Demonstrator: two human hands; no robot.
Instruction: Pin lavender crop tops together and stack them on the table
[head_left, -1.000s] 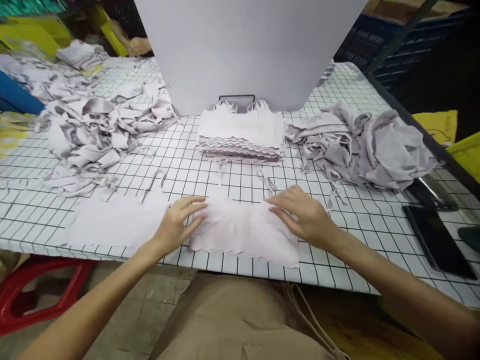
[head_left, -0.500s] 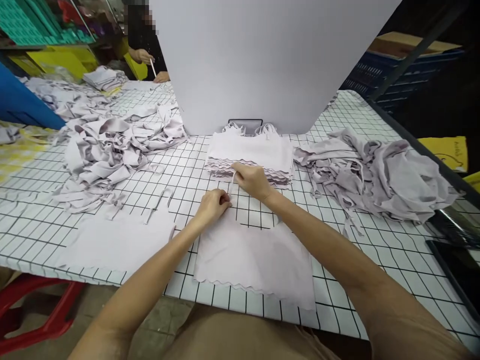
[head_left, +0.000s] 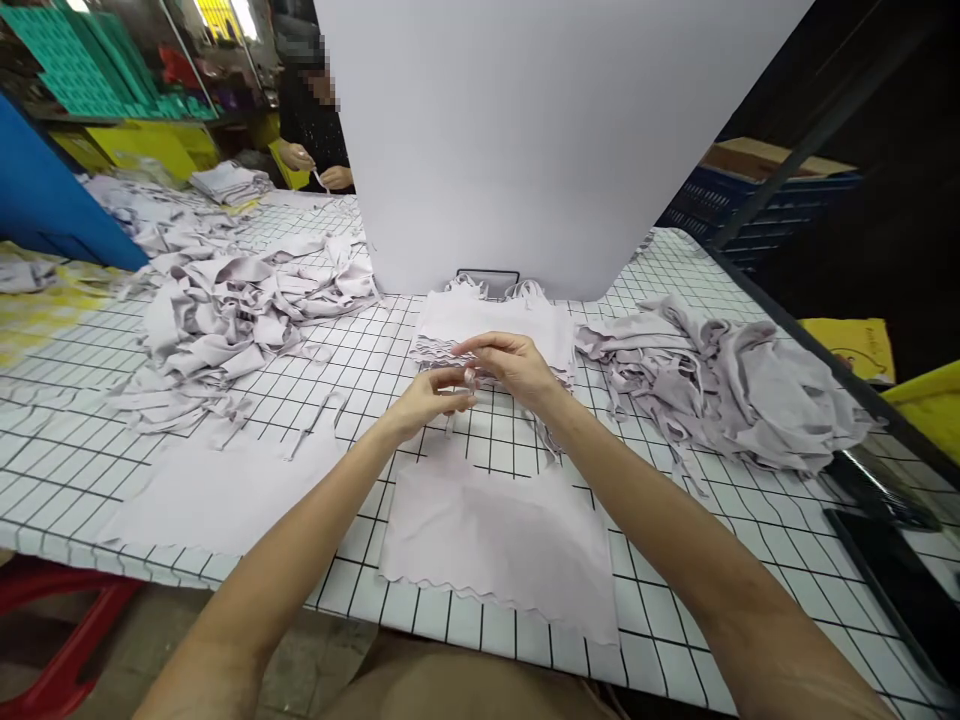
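A pale lilac camisole piece (head_left: 502, 540) with a wavy lower edge lies flat in front of me, its straps pointing away. My left hand (head_left: 431, 400) is closed in a pinch on one thin strap (head_left: 449, 424) of it, lifted above the table. Close against those fingertips, my right hand (head_left: 514, 368) is bent over the same strap with its index finger extended; its exact grip is partly hidden. Just beyond the hands is a stack of similar pieces (head_left: 495, 318). On the left rests another flat piece (head_left: 225, 490) with its strap (head_left: 311, 420) laid out.
Loose fabric heaps lie left (head_left: 225, 310) and right (head_left: 720, 380) on the grid-patterned tablecloth (head_left: 352, 570). A tall grey-white panel (head_left: 555, 150) stands behind the stack. A dark flat device (head_left: 892, 580) is at the right edge. A co-worker (head_left: 315, 130) handles something thin at the far left.
My right hand has come down and the two hands have drawn together at the strap, which was stretched between them. The view has tilted slightly up.
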